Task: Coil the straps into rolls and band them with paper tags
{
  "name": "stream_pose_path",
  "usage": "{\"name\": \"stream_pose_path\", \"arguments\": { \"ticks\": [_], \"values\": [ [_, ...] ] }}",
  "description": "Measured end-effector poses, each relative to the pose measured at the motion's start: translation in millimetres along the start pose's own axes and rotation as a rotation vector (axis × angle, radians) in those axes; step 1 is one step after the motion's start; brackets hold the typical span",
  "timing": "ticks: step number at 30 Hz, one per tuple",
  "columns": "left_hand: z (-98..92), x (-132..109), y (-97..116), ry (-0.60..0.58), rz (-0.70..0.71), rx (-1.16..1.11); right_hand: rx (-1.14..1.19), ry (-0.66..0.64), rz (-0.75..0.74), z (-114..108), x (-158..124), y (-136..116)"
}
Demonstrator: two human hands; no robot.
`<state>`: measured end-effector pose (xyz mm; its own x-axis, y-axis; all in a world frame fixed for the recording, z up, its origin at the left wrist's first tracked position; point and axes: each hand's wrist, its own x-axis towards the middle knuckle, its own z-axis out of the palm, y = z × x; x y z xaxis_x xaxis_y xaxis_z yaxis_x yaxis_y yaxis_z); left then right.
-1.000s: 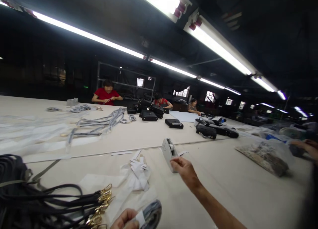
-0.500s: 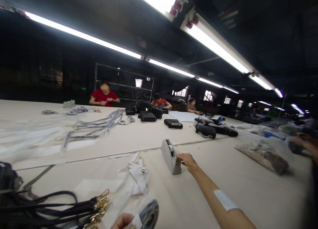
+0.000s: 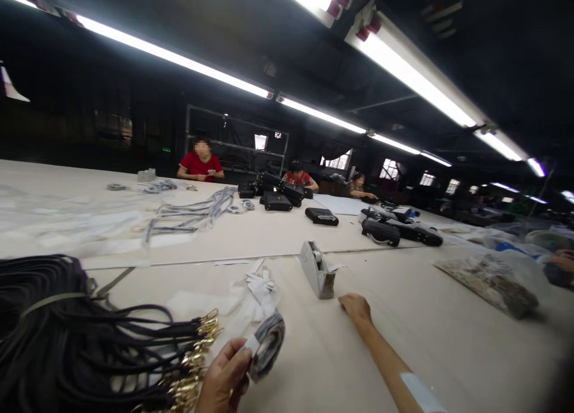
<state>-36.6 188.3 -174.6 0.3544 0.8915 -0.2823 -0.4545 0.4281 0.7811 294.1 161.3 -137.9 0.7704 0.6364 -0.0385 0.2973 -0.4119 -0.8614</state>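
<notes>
My left hand (image 3: 224,378) is at the bottom of the view, closed on a coiled grey strap (image 3: 269,342) with a small white strip at its edge. My right hand (image 3: 356,308) rests low over the table (image 3: 403,335), just in front of a grey tape dispenser (image 3: 317,269). I see that hand from the back with its fingers curled together, and what they hold is hidden. A white strip of tape (image 3: 416,389) sticks to my right forearm.
A heap of black straps with gold clasps (image 3: 89,341) lies at the left. White paper scraps (image 3: 260,286) sit left of the dispenser. Farther off are grey straps (image 3: 197,213), black bags (image 3: 278,201), a plastic-wrapped patterned piece (image 3: 488,275), and seated co-workers (image 3: 201,162).
My right hand has drawn back from the tape dispenser toward me. My left hand has risen into view with the coiled strap. The camera has tilted a little.
</notes>
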Motion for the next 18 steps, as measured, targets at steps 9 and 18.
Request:
{"name": "stream_pose_path", "arguments": {
  "ticks": [9,18],
  "values": [
    [11.3,-7,1,-0.016,0.327,0.226,0.317,-0.650,-0.305,39,-148,-53],
    [9.5,-13,4,0.008,0.525,0.351,0.276,-0.587,-0.267,95,-173,-56]
  ]
}}
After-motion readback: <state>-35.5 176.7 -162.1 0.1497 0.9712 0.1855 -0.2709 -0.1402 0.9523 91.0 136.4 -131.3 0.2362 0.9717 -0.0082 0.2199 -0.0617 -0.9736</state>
